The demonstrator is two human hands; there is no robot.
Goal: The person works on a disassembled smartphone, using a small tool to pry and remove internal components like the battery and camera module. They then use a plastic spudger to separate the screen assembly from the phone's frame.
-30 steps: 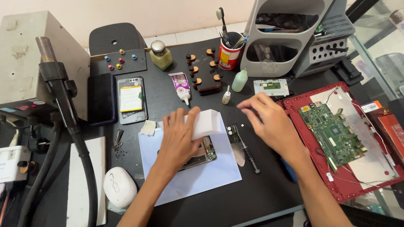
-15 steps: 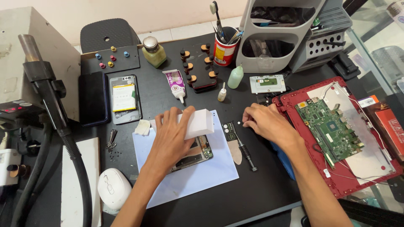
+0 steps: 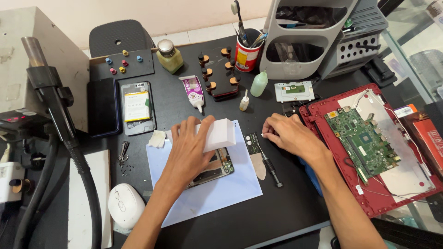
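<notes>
My left hand lies over a white rectangular block, holding it down on an opened phone. The phone rests on a pale blue paper sheet. My right hand rests on the black mat to the right of the sheet. Its fingers are curled and the tips pinch what looks like a tiny white piece. Just below that hand lie a black screwdriver, a black strip and a beige pick.
A red laptop shell with a green board lies at the right. At the left are a hot-air nozzle with hose, a white mouse and two phones. Behind are a glue tube, a red tool cup, bottles and a grey organizer.
My right hand left the far side of the white block and moved right, down to the mat by the screwdriver. My left hand stayed on the block.
</notes>
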